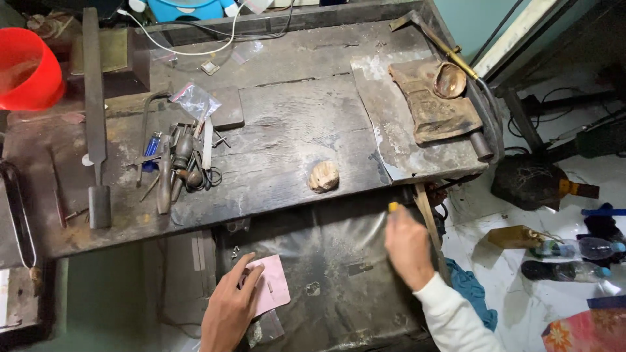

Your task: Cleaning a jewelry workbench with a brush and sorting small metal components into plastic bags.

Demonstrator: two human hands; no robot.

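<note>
Now left hand (229, 311) presses flat, fingers spread, on pink paper (272, 290) while right hand (407, 244) pinches a yellow-tipped tool (393, 207) below the bench (287, 140)

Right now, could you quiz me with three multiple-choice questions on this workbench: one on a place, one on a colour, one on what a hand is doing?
1. Where does the pale lump lie?
A. on the dark bench top
B. in the red bucket
C. on the floor

2. What colour is the paper under the left hand?
A. green
B. pink
C. black

3. What is the right hand doing?
A. lying flat and empty
B. gripping something yellow-tipped
C. holding the long file

Answers: 1 A, it sits near the bench's front edge. 2 B, the pink paper shows beside the fingers. 3 B, a yellow tip pokes above the fist.
</note>
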